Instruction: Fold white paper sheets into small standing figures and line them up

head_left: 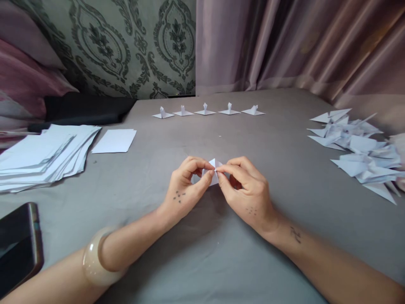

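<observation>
Between my two hands, above the middle of the cloth-covered table, is a small folded white paper [215, 163], partly hidden by the fingers. My left hand [191, 181] pinches its left side between thumb and forefinger. From the other side, my right hand [248, 185] pinches the paper near its centre, its fingertips almost meeting those of the left. Further back stands a row of several small folded paper figures [205, 109], each with a flat pointed base and an upright part.
A stack of white paper sheets [47, 156] lies at the left, beside a smaller square pile [114, 141]. A phone [19, 249] rests at the near left. Several folded paper pieces [360, 147] are heaped at the right. Black fabric [88, 107] lies at the back left.
</observation>
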`<action>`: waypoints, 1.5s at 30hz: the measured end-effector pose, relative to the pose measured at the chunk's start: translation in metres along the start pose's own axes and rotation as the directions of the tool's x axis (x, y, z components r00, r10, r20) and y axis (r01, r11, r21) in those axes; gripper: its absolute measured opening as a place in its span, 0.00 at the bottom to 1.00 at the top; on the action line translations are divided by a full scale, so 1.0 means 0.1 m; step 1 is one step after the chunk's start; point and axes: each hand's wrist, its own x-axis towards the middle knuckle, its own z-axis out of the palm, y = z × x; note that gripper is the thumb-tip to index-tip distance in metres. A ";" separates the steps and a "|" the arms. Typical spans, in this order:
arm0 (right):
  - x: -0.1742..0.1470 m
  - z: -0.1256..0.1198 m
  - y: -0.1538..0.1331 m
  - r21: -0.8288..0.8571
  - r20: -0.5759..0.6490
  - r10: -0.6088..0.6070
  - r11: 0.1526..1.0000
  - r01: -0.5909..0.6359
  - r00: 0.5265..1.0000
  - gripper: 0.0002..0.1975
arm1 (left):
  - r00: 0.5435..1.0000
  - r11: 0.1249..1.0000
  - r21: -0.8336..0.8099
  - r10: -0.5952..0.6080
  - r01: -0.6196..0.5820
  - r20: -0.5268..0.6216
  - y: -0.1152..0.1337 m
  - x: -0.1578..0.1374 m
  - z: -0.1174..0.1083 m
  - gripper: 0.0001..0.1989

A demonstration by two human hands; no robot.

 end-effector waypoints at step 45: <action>0.06 -0.12 0.13 0.138 0.166 -0.110 0.987 0.088 0.980 0.09 | 0.907 0.835 0.355 0.383 -0.421 0.174 -0.03 0.08 -0.15 0.05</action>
